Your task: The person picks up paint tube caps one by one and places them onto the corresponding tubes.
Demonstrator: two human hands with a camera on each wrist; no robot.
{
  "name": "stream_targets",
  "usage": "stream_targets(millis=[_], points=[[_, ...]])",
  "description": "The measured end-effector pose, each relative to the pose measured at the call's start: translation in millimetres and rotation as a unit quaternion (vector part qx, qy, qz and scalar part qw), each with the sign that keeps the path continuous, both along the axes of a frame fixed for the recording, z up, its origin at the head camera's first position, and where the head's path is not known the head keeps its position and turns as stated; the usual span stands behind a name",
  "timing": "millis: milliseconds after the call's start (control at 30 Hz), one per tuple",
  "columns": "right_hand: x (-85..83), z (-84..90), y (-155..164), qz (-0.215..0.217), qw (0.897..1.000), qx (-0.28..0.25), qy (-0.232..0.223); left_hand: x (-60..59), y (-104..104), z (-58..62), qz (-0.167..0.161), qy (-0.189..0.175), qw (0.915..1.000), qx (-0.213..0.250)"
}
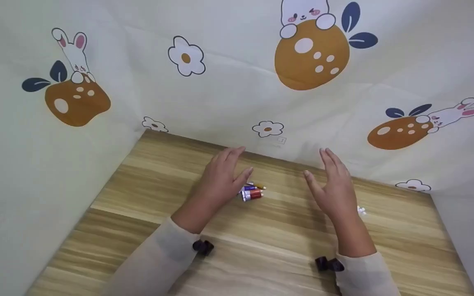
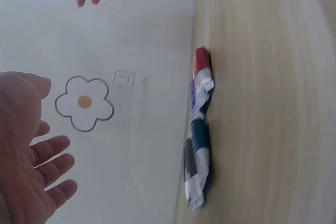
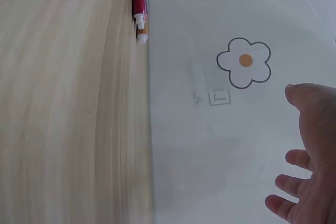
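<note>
My left hand (image 1: 219,181) hovers above the table with its fingers fairly straight and the thumb apart, holding nothing. Under and beside its thumb lies a small pile of paint tubes, among them a red tube (image 1: 254,194) and an ochre one (image 1: 260,186). The left hand hides part of this pile in the head view. A dark teal tube (image 2: 200,135) shows in the left wrist view, crumpled at its end. My right hand (image 1: 335,191) is also raised over the table, palm toward the left one, with nothing in it.
Small white pieces (image 1: 361,210) lie on the wood-grain table (image 1: 270,255) just right of the right wrist. Pale sheeting printed with rabbits and flowers (image 1: 228,94) rises at the table's back and sides. A dark device (image 1: 203,247) is strapped at each wrist.
</note>
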State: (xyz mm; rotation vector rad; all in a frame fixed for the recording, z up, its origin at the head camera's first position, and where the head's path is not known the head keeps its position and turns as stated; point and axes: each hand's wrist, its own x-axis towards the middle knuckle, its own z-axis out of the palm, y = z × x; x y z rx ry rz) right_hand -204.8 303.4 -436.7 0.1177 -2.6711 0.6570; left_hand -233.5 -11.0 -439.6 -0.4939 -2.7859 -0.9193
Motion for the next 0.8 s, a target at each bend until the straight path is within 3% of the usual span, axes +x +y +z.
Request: stream_targets(millis=[167, 567, 800], points=[[9.1, 0.8, 14.9, -0.014, 0.999, -0.041, -0.012, 5.8, 8.4, -10.8, -0.022, -0.053, 0.9965, 0.061], [28.5, -0.8, 56.9, -0.054, 0.993, -0.101, -0.03, 11.1, 20.6, -40.5, -0.07, -0.142, 0.9856, 0.059], [30.4, 1.0, 82.1, -0.07, 0.986, -0.141, -0.057, 9.9, 19.7, -50.8, -0.086, -0.169, 0.9786, 0.08]])
